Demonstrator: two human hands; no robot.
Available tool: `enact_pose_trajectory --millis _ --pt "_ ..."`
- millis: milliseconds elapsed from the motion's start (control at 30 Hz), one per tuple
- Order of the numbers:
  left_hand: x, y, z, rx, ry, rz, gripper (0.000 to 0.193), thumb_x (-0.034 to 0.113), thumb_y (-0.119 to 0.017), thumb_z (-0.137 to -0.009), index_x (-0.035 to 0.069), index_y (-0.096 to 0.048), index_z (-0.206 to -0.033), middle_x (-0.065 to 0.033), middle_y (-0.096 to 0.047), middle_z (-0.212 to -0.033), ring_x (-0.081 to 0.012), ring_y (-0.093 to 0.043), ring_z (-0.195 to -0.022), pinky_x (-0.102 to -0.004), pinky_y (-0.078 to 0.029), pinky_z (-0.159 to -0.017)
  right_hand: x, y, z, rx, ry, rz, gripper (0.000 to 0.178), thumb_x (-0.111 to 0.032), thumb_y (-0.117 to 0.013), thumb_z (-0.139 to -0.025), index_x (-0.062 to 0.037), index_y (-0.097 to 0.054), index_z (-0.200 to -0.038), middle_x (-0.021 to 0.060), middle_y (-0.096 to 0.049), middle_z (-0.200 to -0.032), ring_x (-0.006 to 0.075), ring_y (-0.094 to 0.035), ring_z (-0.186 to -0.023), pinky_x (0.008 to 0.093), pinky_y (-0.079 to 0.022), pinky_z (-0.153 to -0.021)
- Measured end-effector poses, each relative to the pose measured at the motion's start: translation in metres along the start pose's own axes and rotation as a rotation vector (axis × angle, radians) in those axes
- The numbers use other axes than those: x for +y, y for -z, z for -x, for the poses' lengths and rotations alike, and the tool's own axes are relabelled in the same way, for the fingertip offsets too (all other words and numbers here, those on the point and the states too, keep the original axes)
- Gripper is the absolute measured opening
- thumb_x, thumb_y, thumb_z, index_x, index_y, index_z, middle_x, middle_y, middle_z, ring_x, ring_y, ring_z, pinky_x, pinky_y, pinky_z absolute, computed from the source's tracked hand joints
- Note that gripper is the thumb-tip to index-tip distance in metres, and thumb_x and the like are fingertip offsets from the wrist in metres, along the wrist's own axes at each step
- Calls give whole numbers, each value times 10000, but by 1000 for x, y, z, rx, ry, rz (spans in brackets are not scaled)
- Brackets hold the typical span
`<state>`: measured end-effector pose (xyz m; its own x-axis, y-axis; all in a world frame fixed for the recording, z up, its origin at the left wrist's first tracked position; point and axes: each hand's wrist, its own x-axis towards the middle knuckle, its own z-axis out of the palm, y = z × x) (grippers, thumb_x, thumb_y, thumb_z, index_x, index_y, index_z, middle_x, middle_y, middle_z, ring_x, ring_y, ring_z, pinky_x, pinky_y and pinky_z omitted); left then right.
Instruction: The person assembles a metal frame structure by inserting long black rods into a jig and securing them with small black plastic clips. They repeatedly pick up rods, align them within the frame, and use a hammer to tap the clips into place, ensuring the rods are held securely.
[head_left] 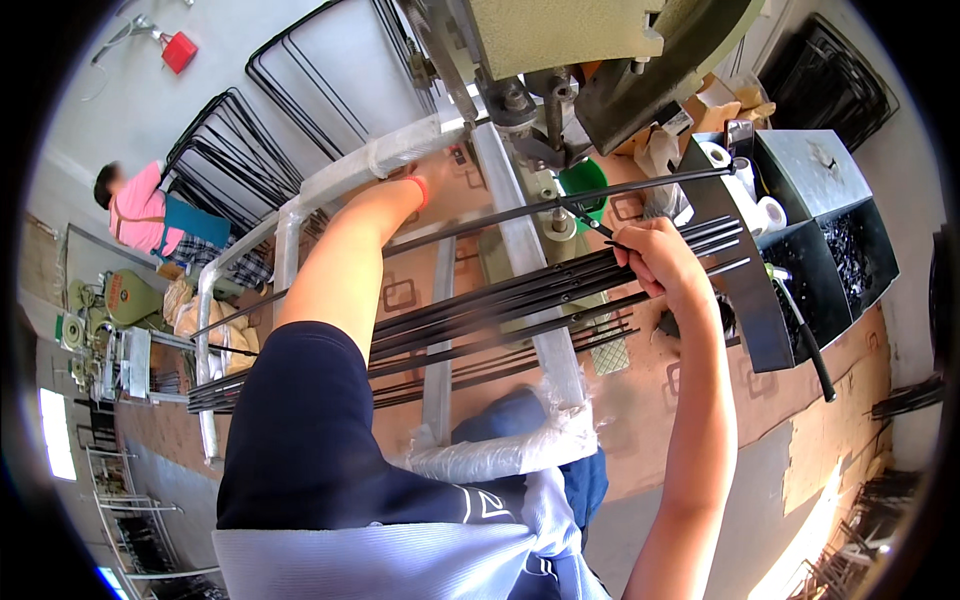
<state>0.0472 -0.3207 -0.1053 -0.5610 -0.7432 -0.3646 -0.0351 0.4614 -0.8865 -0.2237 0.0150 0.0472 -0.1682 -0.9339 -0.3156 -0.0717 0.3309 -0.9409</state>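
Observation:
My right hand (655,258) is closed around a slim dark tool that looks like pliers (588,218). Its narrow end reaches a long black metal tube (480,222) lying under the head of a press (545,110). My left arm stretches far forward over the frame. A red band circles its wrist, and the left hand (440,172) beyond it is blurred, so its fingers cannot be made out. Below both arms, a bundle of several black tubes (480,305), some with small holes, rests across a pale metal frame (520,225) partly wrapped in clear plastic.
At the right, a dark metal bin (770,335) holds rolls and small black parts, with a black-handled lever (812,350) beside it. A green bucket (583,188) stands behind the press. Another person (150,215) works at the far left near stacked black frames (235,150).

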Motion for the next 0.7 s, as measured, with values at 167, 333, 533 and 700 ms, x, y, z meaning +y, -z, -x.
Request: enact_pose_trajectory --millis 167,333,533,700 --pt "7 3 -5 71 -123 -401 825 206 -559 -767 32 -83 -1418 -49 -559 -543 -213 -517 -416 -342 -386 -361 1 3 1 11 6 0 258 -163 -485 -766 -4 -494 -563 -15 -324 -361 71 -232 -269 233 -150 -295" --pt "17 -47 -25 196 -22 -546 846 174 -560 -757 52 -53 -1424 -33 -547 -514 -206 -525 -420 -356 -403 -351 -4 -2 3 5 -7 -14 249 -152 -483 -758 1 -492 -561 -16 -324 -356 67 -239 -267 226 -164 -291" --pt "16 -36 -22 134 12 -130 884 163 -575 -741 51 -24 -1423 -35 -550 -517 -219 -532 -422 -375 -420 -357 -2 -3 4 31 -10 8 251 -155 -489 -751 5 -494 -558 -14 -330 -358 65 -258 -269 222 -178 -291" --pt "-1 -9 -15 151 74 58 858 135 -569 -728 78 -71 -1425 -72 -593 -578 -239 -563 -464 -418 -440 -388 -6 -2 7 31 -19 9 266 -164 -487 -764 1 -494 -555 -19 -318 -360 66 -260 -273 229 -171 -295"
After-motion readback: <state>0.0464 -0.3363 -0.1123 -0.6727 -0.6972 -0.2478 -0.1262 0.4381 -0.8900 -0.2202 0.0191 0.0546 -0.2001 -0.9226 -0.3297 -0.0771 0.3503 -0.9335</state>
